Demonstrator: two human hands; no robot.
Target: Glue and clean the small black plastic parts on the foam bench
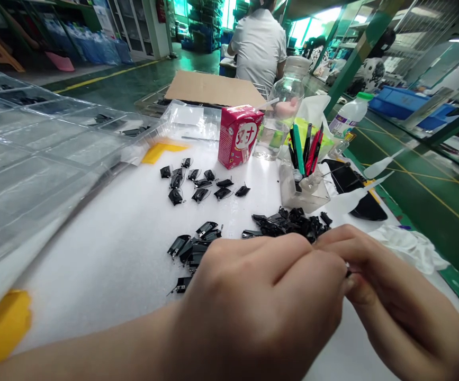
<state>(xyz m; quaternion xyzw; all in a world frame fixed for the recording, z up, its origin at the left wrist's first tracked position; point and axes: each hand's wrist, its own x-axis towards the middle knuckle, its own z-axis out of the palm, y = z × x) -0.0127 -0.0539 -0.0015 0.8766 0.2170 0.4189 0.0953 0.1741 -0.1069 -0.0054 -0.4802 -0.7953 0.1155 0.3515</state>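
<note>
Where the two hands meet low over the desk (106,248), a small part (349,271) is pinched between their fingertips. The left hand (269,301) is curled nearly shut with its knuckles up, and the right hand (396,296) closes thumb and forefinger on the part from the other side, so only a dark, glinting speck of it shows. Judging by how things lie, the work looks about midway. Just beyond the knuckles sits a tangled heap of black parts (293,222), seemingly untouched. A looser cluster (195,246) lies just left of the left hand, and farther out a dozen or so spread pieces (201,182) lie singly. All are glossy black, flat, wedge-shaped bits, some with thin wire-like tails. The desk top is white, soft-looking foam, faintly pebbled. Beyond the heap stand a clear plastic tub of pens (304,182) and a pink drink carton (239,135), and stacked clear trays (34,159) lie far left of the hands.
</note>
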